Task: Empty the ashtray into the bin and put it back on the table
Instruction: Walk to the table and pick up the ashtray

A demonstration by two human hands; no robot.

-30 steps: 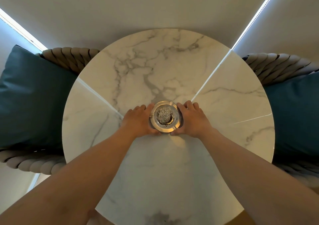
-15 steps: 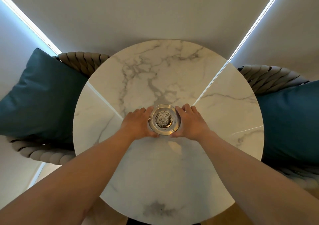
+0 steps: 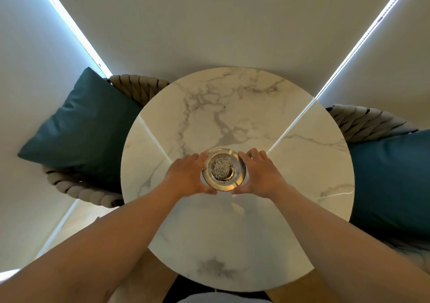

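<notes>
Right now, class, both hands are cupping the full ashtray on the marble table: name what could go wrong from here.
1. The ashtray is heaped with ash; tilting it on the lift could spill ash onto the table.
2. The left hand and right hand press only its shiny sides, so the grip may slip.
3. No bin is in view, so the carry means turning away, perhaps past the cushioned chairs.

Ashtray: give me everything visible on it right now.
The ashtray is round, with a shiny metal-looking rim that shows a golden glint on its near edge. Its sunken middle holds a mound of grey speckled ash. It is level, over the middle of the round marble table; whether it rests on the table or is just lifted, I cannot tell. The left hand and right hand cup it from opposite sides, fingers along the rim, thumbs near the front edge.
</notes>
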